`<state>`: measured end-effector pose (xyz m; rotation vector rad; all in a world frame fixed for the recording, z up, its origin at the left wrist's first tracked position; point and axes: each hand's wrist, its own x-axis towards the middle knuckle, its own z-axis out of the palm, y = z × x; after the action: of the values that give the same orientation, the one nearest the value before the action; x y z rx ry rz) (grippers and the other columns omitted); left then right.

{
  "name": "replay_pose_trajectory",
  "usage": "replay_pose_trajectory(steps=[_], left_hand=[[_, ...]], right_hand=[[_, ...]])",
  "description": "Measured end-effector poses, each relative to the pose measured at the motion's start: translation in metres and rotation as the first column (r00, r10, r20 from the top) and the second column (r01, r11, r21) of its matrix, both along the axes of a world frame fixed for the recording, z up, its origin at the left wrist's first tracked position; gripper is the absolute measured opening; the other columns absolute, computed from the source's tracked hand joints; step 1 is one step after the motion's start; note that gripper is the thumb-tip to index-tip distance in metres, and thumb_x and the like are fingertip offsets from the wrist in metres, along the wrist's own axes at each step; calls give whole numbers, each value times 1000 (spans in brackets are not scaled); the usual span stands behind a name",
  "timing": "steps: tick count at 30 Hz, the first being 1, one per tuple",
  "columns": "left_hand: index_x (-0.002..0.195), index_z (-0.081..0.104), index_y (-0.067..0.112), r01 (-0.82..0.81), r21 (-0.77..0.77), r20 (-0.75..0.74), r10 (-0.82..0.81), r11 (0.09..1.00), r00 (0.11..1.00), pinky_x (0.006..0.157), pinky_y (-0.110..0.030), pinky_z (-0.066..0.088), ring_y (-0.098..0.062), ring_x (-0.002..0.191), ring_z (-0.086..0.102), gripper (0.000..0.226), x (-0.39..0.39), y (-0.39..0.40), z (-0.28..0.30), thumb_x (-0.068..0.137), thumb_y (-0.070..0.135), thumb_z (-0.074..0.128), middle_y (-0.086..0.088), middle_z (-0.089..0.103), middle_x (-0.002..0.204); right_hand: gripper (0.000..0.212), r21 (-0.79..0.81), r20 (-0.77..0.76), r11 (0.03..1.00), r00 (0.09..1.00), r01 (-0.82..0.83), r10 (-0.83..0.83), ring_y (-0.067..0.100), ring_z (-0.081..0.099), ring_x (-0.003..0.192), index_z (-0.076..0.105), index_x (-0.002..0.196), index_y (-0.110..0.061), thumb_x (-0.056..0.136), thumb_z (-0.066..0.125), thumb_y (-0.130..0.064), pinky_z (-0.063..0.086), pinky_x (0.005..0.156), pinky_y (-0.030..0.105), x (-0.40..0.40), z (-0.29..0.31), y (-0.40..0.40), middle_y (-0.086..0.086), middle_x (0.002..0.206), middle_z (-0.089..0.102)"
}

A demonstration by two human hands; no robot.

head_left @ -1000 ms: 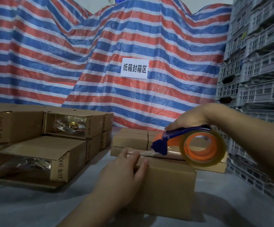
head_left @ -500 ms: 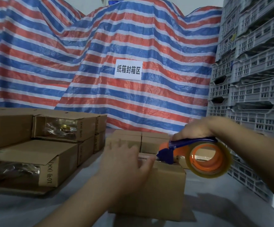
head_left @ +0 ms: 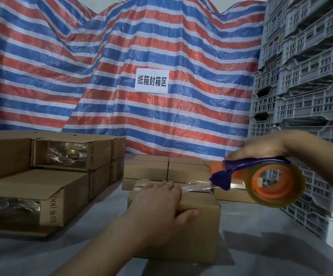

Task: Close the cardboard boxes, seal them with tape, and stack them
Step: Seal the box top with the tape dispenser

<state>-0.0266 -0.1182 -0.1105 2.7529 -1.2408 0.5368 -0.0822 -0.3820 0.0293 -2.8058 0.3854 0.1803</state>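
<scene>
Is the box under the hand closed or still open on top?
Closed. The cardboard box has flat top flaps, pressed down by the left hand, and clear tape stretches across them.

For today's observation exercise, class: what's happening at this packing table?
A person is sealing a cardboard box. The left hand presses flat on its top while the right hand grips a tape dispenser, a strip of clear tape stretched across the top. Other boxes sit stacked at left.

Matt cardboard box (head_left: 197,226); glossy clear tape (head_left: 196,187); plastic dispenser (head_left: 247,172).
</scene>
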Motion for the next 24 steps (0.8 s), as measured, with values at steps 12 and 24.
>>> replay_pose_trajectory(steps=[12,24], left_hand=[[157,5,24,77,-48,-90,-81,996,993,119,-40,5,-19,151,9,89,-20,-38,14,90,73,37,1,9,165],[151,28,25,162,-17,-5,-163,987,987,118,-38,18,-17,145,27,69,-15,-47,-1,96,65,31,1,29,159]], right_hand=[[49,-21,72,999,996,-50,51,16,62,68,68,87,-25,93,45,-68,53,86,39,-5,-39,-15,-1,74,67],[55,155,-10,988,1000,-23,25,16,62,58,75,79,-22,79,56,-74,50,60,24,-40,-4,-37,3,72,69]])
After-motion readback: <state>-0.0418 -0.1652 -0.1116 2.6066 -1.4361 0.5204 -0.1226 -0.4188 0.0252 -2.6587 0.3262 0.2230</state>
